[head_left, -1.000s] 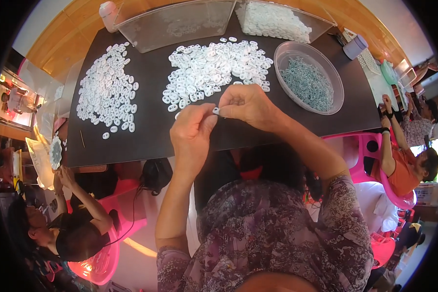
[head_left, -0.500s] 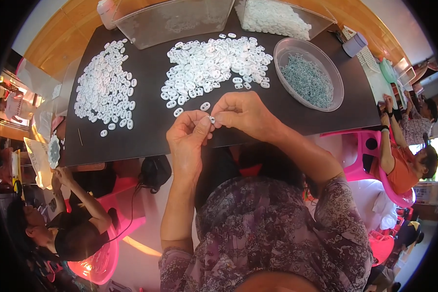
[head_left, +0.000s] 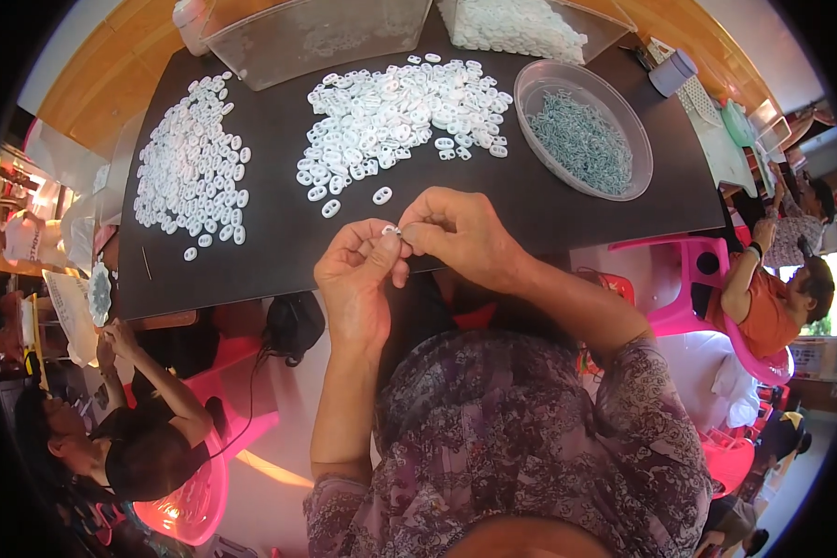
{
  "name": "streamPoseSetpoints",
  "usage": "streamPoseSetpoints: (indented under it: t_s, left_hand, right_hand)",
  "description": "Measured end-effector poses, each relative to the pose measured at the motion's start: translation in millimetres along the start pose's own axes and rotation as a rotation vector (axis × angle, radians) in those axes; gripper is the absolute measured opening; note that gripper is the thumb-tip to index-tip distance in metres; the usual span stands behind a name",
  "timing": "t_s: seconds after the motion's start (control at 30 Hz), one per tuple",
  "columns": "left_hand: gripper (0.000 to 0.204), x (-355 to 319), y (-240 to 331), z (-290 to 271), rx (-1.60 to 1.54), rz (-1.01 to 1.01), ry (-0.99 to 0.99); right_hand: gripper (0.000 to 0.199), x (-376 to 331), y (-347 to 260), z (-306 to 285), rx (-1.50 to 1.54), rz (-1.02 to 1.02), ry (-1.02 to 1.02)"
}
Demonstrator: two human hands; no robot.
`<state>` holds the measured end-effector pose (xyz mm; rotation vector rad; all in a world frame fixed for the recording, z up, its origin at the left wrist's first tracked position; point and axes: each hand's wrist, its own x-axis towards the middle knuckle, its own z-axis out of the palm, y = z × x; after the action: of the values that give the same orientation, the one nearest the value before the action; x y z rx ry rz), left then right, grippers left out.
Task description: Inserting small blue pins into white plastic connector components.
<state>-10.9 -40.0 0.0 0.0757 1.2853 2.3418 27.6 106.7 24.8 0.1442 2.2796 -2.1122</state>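
Note:
Near the front edge of the dark table, my left hand [head_left: 358, 265] pinches a small white oval piece with two holes [head_left: 390, 231] between thumb and fingers. My right hand [head_left: 456, 232] meets it there, its thumb and forefinger closed at the piece's right side. Something tiny and metallic seems to be at those fingertips, too small to name. Just beyond the hands lie a few loose white ovals [head_left: 382, 195]. Behind them spreads a large heap of the same pieces [head_left: 391, 116]. To the right stands a round clear tub [head_left: 644, 153] holding many small grey-green metal parts [head_left: 581, 144].
Another heap of white ovals [head_left: 191, 163] covers the table's left side. Along the back stand a clear bin [head_left: 316, 46] and a second bin with bagged white pieces [head_left: 516, 28]. A grey-lidded cup [head_left: 672, 73] is at far right. Other people sit left and right on pink chairs.
The view has shifted slightly, so the table and heaps sit a little higher and farther left. My hands stay together at the white oval, which now looks turned a little.

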Motion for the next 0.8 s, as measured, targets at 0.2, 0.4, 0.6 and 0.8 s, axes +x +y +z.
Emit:
streamPoseSetpoints:
  t_s: [0.2, 0.4, 0.6, 0.8]
  left_hand:
    - [0.007, -5.6, 2.4, -7.8, -0.003, 0.009, 0.023]
    - [0.008, -4.2, -2.7, -10.1, 0.085, 0.102, 0.016]
    - [0.008, -5.3, -1.2, -9.8, 0.109, 0.093, 0.032]
    - [0.009, -4.8, -1.1, -8.5, 0.080, 0.114, 0.041]
  right_hand:
    - [0.009, 5.6, 11.7, -35.3, -0.444, -0.287, 0.278]
    - [0.016, 19.7, 32.9, -38.2, -0.798, -0.594, 0.223]
    - [0.009, 30.2, 38.6, -32.4, -0.934, -0.697, 0.146]
    - [0.012, 32.4, 34.4, -28.5, -0.989, -0.767, 0.149]
